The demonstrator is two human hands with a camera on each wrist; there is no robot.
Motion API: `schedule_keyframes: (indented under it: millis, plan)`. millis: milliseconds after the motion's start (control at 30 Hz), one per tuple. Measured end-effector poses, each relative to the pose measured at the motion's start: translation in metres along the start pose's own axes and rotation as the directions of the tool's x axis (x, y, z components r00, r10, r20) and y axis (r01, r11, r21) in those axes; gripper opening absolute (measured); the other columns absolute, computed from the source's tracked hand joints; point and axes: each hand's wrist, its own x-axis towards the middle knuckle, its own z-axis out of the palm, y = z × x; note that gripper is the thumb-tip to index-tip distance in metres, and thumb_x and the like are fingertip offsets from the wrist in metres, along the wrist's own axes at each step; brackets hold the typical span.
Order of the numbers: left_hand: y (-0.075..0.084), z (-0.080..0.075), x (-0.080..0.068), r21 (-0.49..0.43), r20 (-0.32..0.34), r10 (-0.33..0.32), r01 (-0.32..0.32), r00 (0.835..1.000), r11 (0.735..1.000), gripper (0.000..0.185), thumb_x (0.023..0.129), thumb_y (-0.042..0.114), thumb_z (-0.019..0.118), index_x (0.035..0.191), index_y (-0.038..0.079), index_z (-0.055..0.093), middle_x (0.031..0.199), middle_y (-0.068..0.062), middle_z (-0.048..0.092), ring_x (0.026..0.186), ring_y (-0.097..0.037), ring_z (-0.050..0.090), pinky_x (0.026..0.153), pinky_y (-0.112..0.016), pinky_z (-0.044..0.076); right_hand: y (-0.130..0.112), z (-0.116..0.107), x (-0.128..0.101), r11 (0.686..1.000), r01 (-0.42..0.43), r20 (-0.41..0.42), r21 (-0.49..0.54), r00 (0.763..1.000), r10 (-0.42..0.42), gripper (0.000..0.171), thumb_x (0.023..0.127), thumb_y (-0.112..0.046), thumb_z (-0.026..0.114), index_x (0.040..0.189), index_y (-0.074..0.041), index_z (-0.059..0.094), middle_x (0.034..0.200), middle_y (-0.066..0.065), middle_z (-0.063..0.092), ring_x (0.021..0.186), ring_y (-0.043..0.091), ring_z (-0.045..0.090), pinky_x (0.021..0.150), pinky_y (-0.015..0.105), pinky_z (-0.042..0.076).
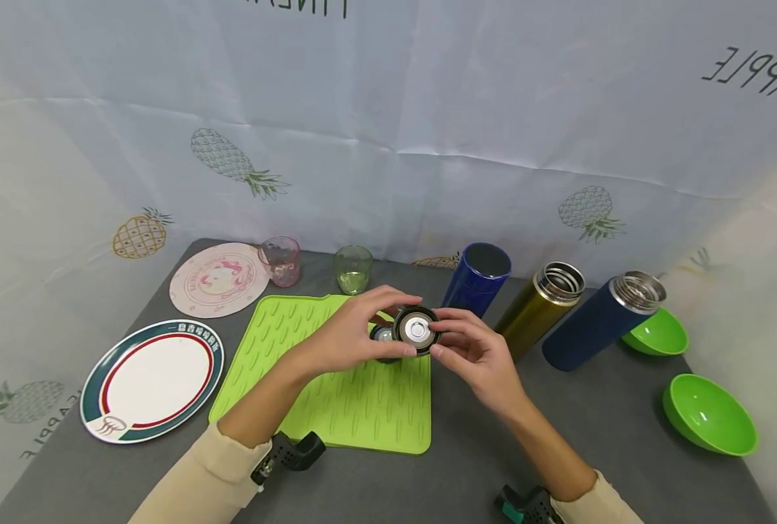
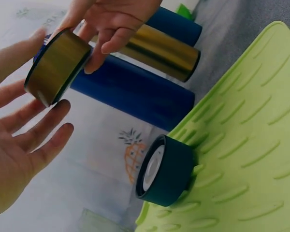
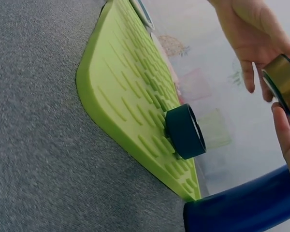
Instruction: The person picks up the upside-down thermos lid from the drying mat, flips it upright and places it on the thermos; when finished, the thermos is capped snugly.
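Note:
A gold bottle lid (image 1: 417, 330) is held between both hands above the mat, its round inner side turned up in the head view. My left hand (image 1: 352, 333) grips its left edge between thumb and fingers. From the other side my right hand (image 1: 476, 354) pinches the same lid with its fingertips. Below, a dark blue lid (image 2: 166, 171) rests on the lime-green drying mat (image 1: 343, 415); in the head view the left hand partly covers it. Right of the mat stand a blue tumbler (image 1: 476, 280), a gold bottle (image 1: 529, 316) and a dark blue bottle (image 1: 591, 324), all with uncovered mouths.
Two green bowls (image 1: 657, 333) sit at the right edge of the grey table (image 1: 467, 466). On the left lie a white plate with a teal rim (image 1: 94, 386) and a round pink mat (image 1: 195, 280). A pink glass (image 1: 284, 263) and a green glass (image 1: 352, 273) stand behind the drying mat.

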Motion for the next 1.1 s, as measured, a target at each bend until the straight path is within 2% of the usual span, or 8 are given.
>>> schedule_keyframes:
  millis: [133,333,500,700,800,900,1000,1100]
  plan:
    - [0.002,-0.003,0.001,-0.025,-0.034,-0.053,0.052,0.998,0.998,0.040,0.097,0.022,0.071,0.136,0.014,0.064,0.130,-0.005,0.066,0.103,-0.016,0.071,0.088,-0.037,0.060,-0.001,-0.003,0.001,1.000,0.012,0.001,0.009,1.000,-0.012,0.029,0.092,0.010,0.066,0.121,0.007,0.068,0.135,0.020,0.057,0.110,0.008,0.070,0.092,0.022,0.059]
    - [0.007,-0.002,0.003,-0.086,-0.046,-0.152,0.147,0.987,0.985,0.037,0.096,0.022,0.071,0.132,0.016,0.067,0.120,-0.009,0.071,0.092,-0.013,0.073,0.076,-0.031,0.059,-0.003,-0.007,0.002,0.999,0.037,-0.001,-0.007,0.999,-0.037,0.030,0.090,0.011,0.067,0.120,0.007,0.069,0.137,0.003,0.059,0.111,0.007,0.069,0.091,0.022,0.059]
    - [0.006,-0.001,0.004,-0.100,-0.036,-0.158,0.153,0.987,0.983,0.039,0.094,0.019,0.074,0.132,0.014,0.067,0.124,-0.009,0.071,0.092,-0.013,0.075,0.076,-0.030,0.060,-0.003,-0.008,0.002,0.998,0.055,0.013,-0.004,0.998,-0.055,0.028,0.089,0.012,0.067,0.117,0.008,0.069,0.138,0.000,0.059,0.115,0.006,0.067,0.088,0.024,0.060]
    - [0.007,0.000,0.004,-0.061,-0.064,-0.105,0.101,0.992,0.993,0.046,0.091,0.013,0.076,0.136,0.009,0.065,0.124,-0.010,0.070,0.098,-0.019,0.074,0.081,-0.026,0.061,-0.004,-0.010,0.003,0.998,0.065,0.009,-0.026,0.998,-0.065,0.021,0.088,0.014,0.068,0.108,0.006,0.073,0.139,0.001,0.059,0.122,0.009,0.064,0.088,0.026,0.061]
    - [0.009,0.001,0.004,-0.044,-0.079,-0.068,0.065,0.995,0.997,0.050,0.090,0.011,0.077,0.138,0.007,0.063,0.123,-0.011,0.069,0.105,-0.023,0.072,0.081,-0.024,0.061,-0.006,-0.012,0.003,0.998,0.059,-0.005,-0.020,0.998,-0.059,0.016,0.087,0.015,0.069,0.100,0.006,0.073,0.137,-0.002,0.061,0.119,0.008,0.066,0.089,0.024,0.061]
    - [0.010,0.002,0.003,-0.028,-0.099,-0.018,0.015,0.995,0.999,0.048,0.089,0.009,0.078,0.135,0.006,0.066,0.118,-0.009,0.069,0.109,-0.024,0.071,0.079,-0.023,0.061,-0.007,-0.014,0.003,0.999,0.042,-0.023,0.024,0.999,-0.042,0.015,0.086,0.016,0.069,0.098,0.010,0.066,0.134,-0.005,0.064,0.115,0.007,0.068,0.089,0.023,0.060]
    - [0.011,0.004,0.002,-0.009,-0.128,0.041,-0.043,0.991,0.999,0.041,0.088,0.005,0.078,0.128,0.007,0.070,0.113,-0.007,0.068,0.109,-0.023,0.070,0.075,-0.024,0.061,-0.007,-0.015,0.002,0.997,0.007,-0.026,0.071,1.000,-0.005,0.028,0.085,0.017,0.070,0.110,0.013,0.058,0.132,-0.009,0.065,0.114,0.006,0.069,0.090,0.023,0.060]
    - [0.012,0.005,0.002,0.006,-0.155,0.093,-0.093,0.984,0.996,0.037,0.087,0.002,0.078,0.123,0.007,0.073,0.110,-0.007,0.068,0.106,-0.021,0.070,0.073,-0.025,0.061,-0.007,-0.016,0.002,0.997,-0.027,-0.014,0.066,1.000,0.028,0.043,0.086,0.014,0.070,0.127,0.013,0.054,0.132,-0.014,0.065,0.113,0.004,0.071,0.090,0.024,0.060]
